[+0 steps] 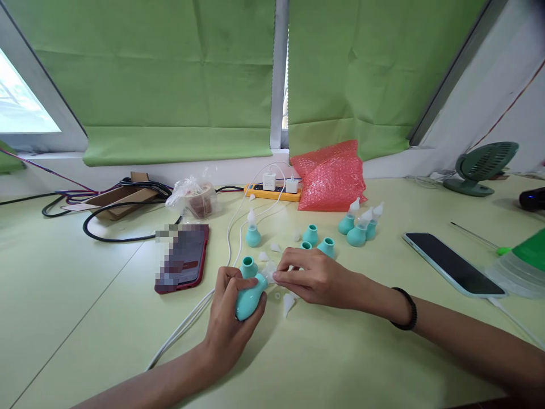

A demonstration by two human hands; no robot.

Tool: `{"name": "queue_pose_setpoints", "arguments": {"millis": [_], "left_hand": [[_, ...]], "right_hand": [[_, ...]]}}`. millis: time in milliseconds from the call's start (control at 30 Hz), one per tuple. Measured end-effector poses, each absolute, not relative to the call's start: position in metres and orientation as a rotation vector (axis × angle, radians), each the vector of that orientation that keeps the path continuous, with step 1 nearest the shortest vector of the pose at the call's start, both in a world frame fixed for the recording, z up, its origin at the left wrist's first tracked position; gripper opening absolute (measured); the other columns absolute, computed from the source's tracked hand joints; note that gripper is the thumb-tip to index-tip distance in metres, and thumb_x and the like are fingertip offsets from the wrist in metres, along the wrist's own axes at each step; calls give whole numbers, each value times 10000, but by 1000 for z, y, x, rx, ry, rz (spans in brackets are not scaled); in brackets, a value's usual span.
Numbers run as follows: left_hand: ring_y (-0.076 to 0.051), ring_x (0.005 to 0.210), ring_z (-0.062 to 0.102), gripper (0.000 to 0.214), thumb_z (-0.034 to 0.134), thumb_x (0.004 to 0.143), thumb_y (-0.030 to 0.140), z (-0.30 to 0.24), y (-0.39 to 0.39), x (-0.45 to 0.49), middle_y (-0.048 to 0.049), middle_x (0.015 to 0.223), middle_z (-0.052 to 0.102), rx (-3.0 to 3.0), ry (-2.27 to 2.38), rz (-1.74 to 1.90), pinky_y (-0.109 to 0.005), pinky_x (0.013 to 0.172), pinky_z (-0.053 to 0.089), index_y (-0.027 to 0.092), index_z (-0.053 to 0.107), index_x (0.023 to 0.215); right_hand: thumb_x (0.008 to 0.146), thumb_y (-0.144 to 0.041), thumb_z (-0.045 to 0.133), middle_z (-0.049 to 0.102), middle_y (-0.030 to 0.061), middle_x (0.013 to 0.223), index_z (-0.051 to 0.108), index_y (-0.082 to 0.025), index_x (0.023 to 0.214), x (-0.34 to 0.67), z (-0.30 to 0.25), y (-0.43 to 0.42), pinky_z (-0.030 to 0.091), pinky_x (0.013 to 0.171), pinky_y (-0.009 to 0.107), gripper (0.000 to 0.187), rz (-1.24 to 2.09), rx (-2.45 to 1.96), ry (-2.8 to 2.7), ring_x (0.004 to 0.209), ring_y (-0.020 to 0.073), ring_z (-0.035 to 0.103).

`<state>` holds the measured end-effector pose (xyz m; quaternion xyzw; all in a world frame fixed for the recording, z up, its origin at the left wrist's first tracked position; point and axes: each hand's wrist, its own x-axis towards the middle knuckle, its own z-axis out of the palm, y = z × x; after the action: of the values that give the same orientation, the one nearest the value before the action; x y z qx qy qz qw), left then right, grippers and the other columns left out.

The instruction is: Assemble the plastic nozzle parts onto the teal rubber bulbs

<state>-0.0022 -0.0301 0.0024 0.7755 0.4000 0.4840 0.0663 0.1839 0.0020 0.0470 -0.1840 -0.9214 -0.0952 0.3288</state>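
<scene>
My left hand (232,304) is wrapped round a teal rubber squeeze bulb (248,301), tilted with its neck toward the right. At that neck, my right hand (313,276) pinches a translucent plastic nozzle piece (269,271); how far it sits in the bulb I cannot tell. An upright open-mouthed bulb (248,266) stands just behind the held one. More open bulbs (327,246) are beyond my right hand, partly hidden by it. Loose translucent tips (289,304) and a small ring (277,296) lie near my fingers.
Bulbs with tips fitted stand at the back, one in the middle (253,234) and a group on the right (356,233). Around them are a red phone (183,258), a charging phone (453,263), white cables (187,324), a power strip (272,194), red bubble wrap (332,179) and a fan (485,165).
</scene>
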Motion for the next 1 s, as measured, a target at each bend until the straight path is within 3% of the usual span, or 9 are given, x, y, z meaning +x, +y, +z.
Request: {"name": "queue_pose_setpoints", "arguments": {"millis": [267, 400, 733, 1000], "left_hand": [[-162, 762, 450, 189, 533, 742, 100, 3, -30, -1, -18, 812, 384, 2342, 1200, 1440, -279, 641, 407, 196, 446, 878], [-162, 752, 453, 178, 532, 740, 104, 4, -30, -1, -16, 805, 387, 2314, 1209, 1448, -284, 636, 405, 198, 444, 863], [-161, 734, 452, 163, 539, 740, 120, 4, -29, 0, -12, 788, 394, 2239, 1197, 1496, -283, 627, 393, 200, 446, 847], [-164, 753, 444, 182, 546, 736, 107, 3, -29, -1, -16, 805, 381, 2290, 1195, 1483, -285, 632, 398, 201, 450, 860]], "right_hand": [[789, -103, 478, 574, 54, 650, 594, -112, 671, 182, 42, 3, 432, 559, 225, 166, -257, -467, -2362, 620, 108, 505], [794, -140, 498, 569, 56, 658, 601, -98, 793, 181, 44, 2, 421, 538, 222, 111, -232, -498, -2320, 612, 108, 487], [839, -95, 422, 575, 41, 713, 563, -121, 844, 186, 43, 4, 416, 549, 218, 143, -534, -431, -2409, 705, 115, 495], [822, -67, 417, 555, 39, 671, 561, -109, 760, 184, 39, 5, 422, 556, 215, 163, -431, -448, -2420, 654, 106, 483]]}}
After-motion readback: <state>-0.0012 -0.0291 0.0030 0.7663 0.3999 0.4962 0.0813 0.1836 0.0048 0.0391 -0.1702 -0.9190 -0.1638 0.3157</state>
